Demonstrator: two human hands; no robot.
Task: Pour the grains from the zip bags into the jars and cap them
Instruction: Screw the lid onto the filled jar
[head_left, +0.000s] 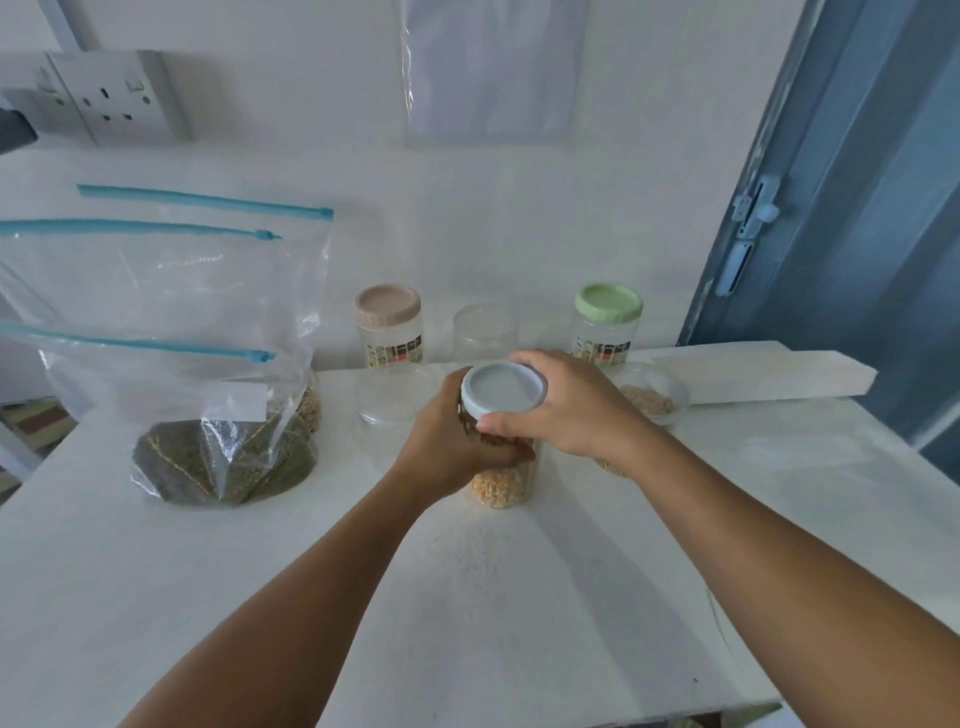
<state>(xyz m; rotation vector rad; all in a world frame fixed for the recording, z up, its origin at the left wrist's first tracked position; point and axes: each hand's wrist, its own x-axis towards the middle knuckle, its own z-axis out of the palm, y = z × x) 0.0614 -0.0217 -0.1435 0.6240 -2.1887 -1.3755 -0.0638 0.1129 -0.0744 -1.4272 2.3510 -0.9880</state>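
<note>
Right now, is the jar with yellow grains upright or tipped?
Upright. The jar stands on the table; the left hand grips its side and the right hand holds its blue lid.

Zip bags (208, 374) left on table (519, 597), held jar (501, 480) centre, capped jars (389, 332) behind

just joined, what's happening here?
A person is capping a jar of yellow grains on the white table. The left hand grips the jar's body while the right hand holds the blue lid on top of it. To the left stand zip bags, the front one with dark green grains in it. Behind are two capped jars, beige lid and green lid, both apparently empty.
</note>
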